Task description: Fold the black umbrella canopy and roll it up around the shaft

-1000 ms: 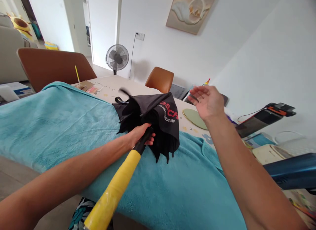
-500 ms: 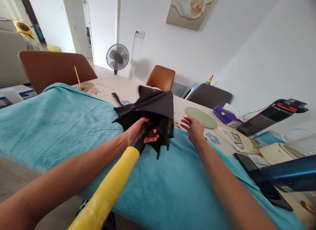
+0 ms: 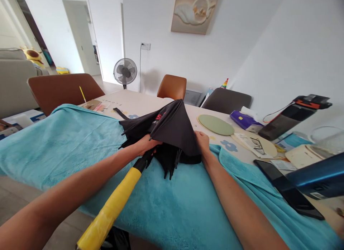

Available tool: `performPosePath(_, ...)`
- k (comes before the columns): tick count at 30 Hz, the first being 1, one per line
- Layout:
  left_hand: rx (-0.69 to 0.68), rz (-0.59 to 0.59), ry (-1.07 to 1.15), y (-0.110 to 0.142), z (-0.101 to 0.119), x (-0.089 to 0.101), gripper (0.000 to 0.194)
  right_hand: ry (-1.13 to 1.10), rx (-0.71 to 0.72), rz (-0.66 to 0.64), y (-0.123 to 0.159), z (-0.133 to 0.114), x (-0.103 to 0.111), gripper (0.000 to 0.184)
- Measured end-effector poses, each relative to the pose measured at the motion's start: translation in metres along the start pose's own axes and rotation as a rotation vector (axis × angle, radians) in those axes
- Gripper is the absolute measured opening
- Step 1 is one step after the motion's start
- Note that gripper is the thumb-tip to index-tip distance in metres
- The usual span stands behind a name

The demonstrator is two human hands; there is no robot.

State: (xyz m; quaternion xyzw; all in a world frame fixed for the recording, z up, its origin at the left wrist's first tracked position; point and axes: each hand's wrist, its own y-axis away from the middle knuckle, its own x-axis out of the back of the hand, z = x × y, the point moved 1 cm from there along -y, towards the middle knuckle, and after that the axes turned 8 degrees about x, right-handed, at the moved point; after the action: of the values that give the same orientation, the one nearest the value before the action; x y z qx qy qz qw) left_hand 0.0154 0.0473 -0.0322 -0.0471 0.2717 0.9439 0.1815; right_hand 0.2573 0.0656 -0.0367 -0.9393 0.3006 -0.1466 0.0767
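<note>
A black umbrella (image 3: 178, 126), partly folded with loose canopy panels, lies over the table edge, its yellow-wrapped handle (image 3: 114, 203) pointing down toward me. My left hand (image 3: 146, 144) is closed around the shaft just above the handle, its fingers partly hidden beneath the canopy. At the canopy's right side, my right hand (image 3: 202, 140) grips the outer edge of a panel, fingertips partly covered by the fabric. Rib tips hang together below the canopy. A black strap (image 3: 120, 113) sticks out to the left. Under it all spreads a turquoise blanket (image 3: 80, 142).
To the right are a green oval mat (image 3: 216, 125), purple tissue pack (image 3: 244, 120), eyeglasses (image 3: 257, 145), black tablet (image 3: 287, 189), dark bottle (image 3: 282, 123) and blue bottle (image 3: 319, 176). Chairs (image 3: 172, 87) and a fan (image 3: 125, 71) stand beyond the table.
My right hand has moved left onto the canopy and taken hold of its edge. A panel now spreads out to the right, and the handle has swung lower.
</note>
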Motion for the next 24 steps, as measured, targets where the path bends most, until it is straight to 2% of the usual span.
performPosePath(2,-0.06,0.031,-0.088,-0.003,0.002,-0.001,0.02,-0.032,0.007,-0.011,-0.001,0.002,0.001,0.011)
performPosePath(4,-0.053,0.033,-0.162,-0.002,0.008,-0.001,0.021,-0.083,0.003,-0.024,-0.001,0.005,0.0,0.009)
performPosePath(6,0.01,-0.05,-0.134,0.003,0.015,0.004,0.023,-0.152,-0.014,-0.046,-0.001,0.007,-0.002,0.009)
performPosePath(9,0.074,-0.271,0.015,0.012,0.025,0.016,0.029,-0.244,-0.033,-0.081,0.001,0.007,-0.005,0.008)
performPosePath(11,0.126,-0.336,0.048,0.015,0.025,0.022,0.028,-0.266,-0.037,-0.095,0.001,0.006,-0.006,0.007)
performPosePath(13,0.115,-0.288,0.03,0.016,0.021,0.023,0.024,-0.252,-0.037,-0.097,0.001,0.005,-0.005,0.008)
performPosePath(16,0.069,-0.174,-0.015,0.016,0.012,0.016,0.019,-0.173,-0.02,-0.064,0.0,0.004,-0.002,0.008)
performPosePath(18,0.067,-0.139,-0.016,0.016,0.008,0.011,0.018,-0.109,-0.005,-0.034,-0.002,0.006,-0.001,0.008)
performPosePath(21,0.049,-0.142,0.035,0.015,0.006,0.011,0.018,-0.047,0.006,0.009,-0.006,0.01,-0.001,0.011)
performPosePath(24,0.07,-0.183,0.055,0.012,0.006,0.018,0.029,-0.064,0.052,0.076,-0.01,0.009,-0.004,0.017)
